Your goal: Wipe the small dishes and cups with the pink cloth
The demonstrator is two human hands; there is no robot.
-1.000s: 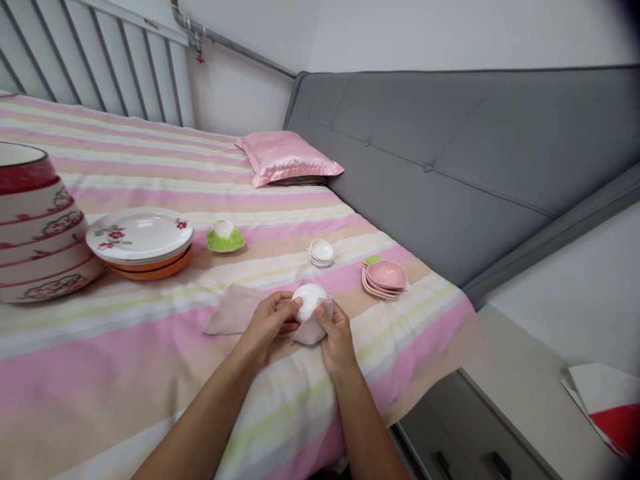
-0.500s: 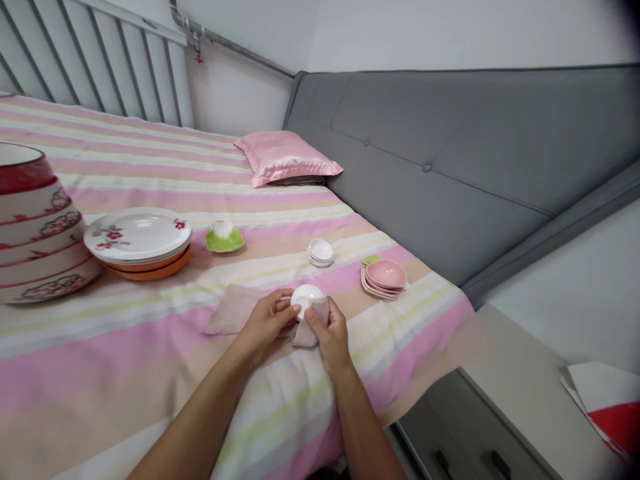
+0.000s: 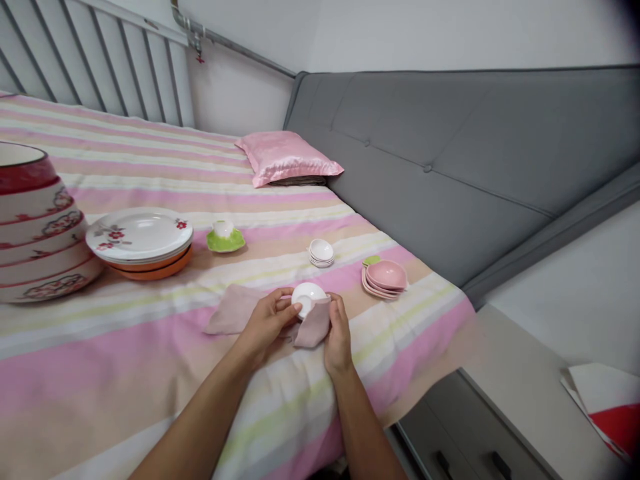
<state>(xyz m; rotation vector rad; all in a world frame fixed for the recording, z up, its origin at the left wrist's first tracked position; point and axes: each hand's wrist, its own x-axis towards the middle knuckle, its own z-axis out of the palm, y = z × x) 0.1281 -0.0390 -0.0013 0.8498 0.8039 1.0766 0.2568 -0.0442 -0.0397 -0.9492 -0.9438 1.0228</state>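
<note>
A small white dish (image 3: 307, 295) is pinched at its left edge by my left hand (image 3: 270, 323), thumb over its face. My right hand (image 3: 339, 333) is closed on a pinkish-grey cloth (image 3: 314, 325) at the dish's right edge; a fold of it hangs over the dish's lower right. The rest of the cloth lies flat on the bed to the left, partly under my left hand. Just beyond stands a stack of small white dishes (image 3: 321, 251). Pink dishes (image 3: 386, 275) are stacked to the right, with a bit of green behind them.
Left on the striped bedspread (image 3: 125, 347) are tall stacked bowls (image 3: 43, 233) and floral plates (image 3: 140, 233) on orange ones. A green leaf-shaped dish (image 3: 226, 241) holds a small white piece. Behind are a pink pillow (image 3: 290, 157) and grey headboard (image 3: 450, 133); a nightstand (image 3: 520, 373) stands right.
My right thumb has moved off the dish's face toward its right edge, so more of the cloth fold shows. My left hand keeps its pinch on the dish.
</note>
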